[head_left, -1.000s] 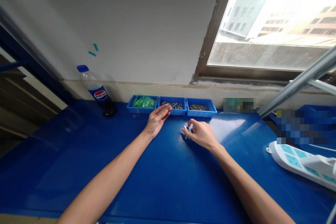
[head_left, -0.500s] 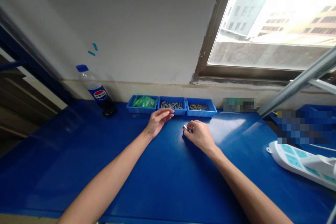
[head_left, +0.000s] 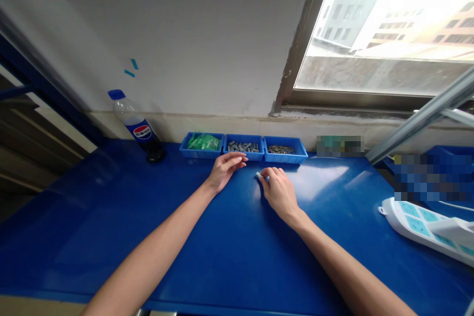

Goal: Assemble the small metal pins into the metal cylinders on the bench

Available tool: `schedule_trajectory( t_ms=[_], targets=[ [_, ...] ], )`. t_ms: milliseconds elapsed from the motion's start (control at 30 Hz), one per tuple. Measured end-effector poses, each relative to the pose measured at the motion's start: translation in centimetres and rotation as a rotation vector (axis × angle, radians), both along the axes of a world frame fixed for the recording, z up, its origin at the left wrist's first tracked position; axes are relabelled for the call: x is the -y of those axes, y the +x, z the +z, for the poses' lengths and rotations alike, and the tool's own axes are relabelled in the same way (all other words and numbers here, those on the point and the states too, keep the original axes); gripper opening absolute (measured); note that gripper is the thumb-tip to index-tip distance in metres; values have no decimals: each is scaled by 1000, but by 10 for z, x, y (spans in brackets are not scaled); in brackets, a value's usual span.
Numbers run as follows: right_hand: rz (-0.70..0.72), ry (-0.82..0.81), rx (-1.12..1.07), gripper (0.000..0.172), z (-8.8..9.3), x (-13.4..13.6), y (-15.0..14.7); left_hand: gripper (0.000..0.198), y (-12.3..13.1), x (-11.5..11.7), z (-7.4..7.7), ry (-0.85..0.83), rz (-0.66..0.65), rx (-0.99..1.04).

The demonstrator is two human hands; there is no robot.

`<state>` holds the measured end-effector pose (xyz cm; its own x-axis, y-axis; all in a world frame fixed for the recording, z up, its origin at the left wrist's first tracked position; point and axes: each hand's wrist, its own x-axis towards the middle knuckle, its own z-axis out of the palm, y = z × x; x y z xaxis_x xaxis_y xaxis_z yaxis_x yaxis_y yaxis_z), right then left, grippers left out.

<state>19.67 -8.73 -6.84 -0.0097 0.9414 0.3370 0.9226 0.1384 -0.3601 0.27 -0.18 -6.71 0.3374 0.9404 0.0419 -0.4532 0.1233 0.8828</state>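
Note:
Three blue bins stand side by side near the wall. The left bin (head_left: 202, 154) holds green plastic packing, the middle bin (head_left: 255, 156) small grey cylindrical parts, and the right bin (head_left: 286, 159) thin screws or pins. My left hand (head_left: 226, 169) hovers at the front edge of the middle bin, its fingers bunched together; what lies between them, if anything, is hidden. Below the right bin, my right hand (head_left: 277, 187) pinches a small grey part (head_left: 258, 175), whose light end points left out of the fingertips.
On the blue table (head_left: 229, 247), a cola bottle (head_left: 142, 133) stands at the back left. A white power strip (head_left: 418, 222) lies at the right, near a metal bar (head_left: 411, 126). Blurred items sit at the back right.
My right hand has shifted slightly left and turned, and the grey part's light end now points further left. The left hand has barely moved.

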Motion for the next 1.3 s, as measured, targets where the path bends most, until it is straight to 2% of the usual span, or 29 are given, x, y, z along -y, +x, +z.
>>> schedule_trajectory(
  t_ms=[167, 333, 500, 667, 833, 967, 1067, 1167, 1300],
  targets=[
    [45, 77, -301, 14, -4, -7, 4, 29, 5, 5, 0, 178, -37, -171],
    [121, 57, -607, 19, -1, -10, 6, 36, 7, 7, 1, 296, -108, -339],
    [212, 63, -645, 19, 7, -7, 3, 34, 9, 9, -1, 377, -92, -451],
    [208, 70, -659, 16, 8, -7, 2, 29, 9, 11, 0, 397, -159, -473],
    [218, 87, -508, 17, 6, -9, 7, 31, 7, 7, 0, 301, -93, -359],
    [75, 114, -102, 22, 9, -7, 13, 32, 7, 3, -3, 182, 84, -184],
    [-46, 49, 161, 34, 15, -3, 14, 34, 8, 2, -3, 94, 143, -45],
    [-80, -66, 260, 40, 19, 0, 11, 32, 8, 2, -1, 45, 152, 19],
    [-47, -147, 265, 34, 19, 2, 9, 33, 7, 3, 1, 50, 130, 24]
  ],
)
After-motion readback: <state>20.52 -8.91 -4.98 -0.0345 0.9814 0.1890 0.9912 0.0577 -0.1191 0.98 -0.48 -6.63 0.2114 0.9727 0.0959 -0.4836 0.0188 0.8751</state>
